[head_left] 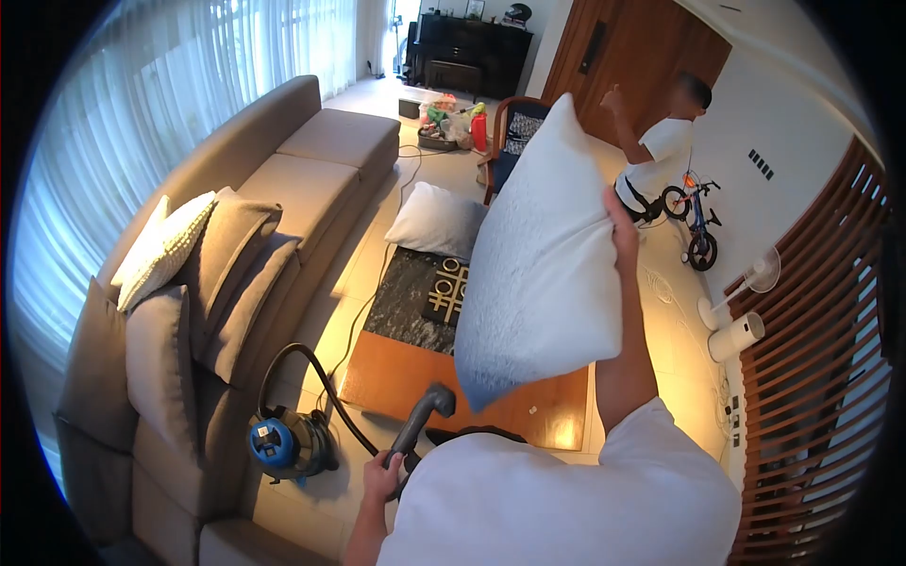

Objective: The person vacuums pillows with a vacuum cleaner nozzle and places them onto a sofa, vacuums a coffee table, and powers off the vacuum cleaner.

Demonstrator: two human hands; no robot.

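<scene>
My right hand [621,226] grips the right edge of a large white pillow [543,255], which is held up above the coffee table [396,373]. Low in the view, my left hand [382,476] is wrapped round the dark handle of a vacuum hose [415,434]. The hose curves left to a blue and black vacuum cleaner [274,443] on the floor beside the sofa. A second white pillow [436,219] lies at the far end of the table, behind a black tray with gold shapes [445,292].
A long brown sofa [316,174] with several cushions [226,264] runs along the left. Another person [661,146] stands at the back right near a small bicycle [700,231]. A white fan [763,272] stands at the right; bags and bins [448,127] sit on the floor behind.
</scene>
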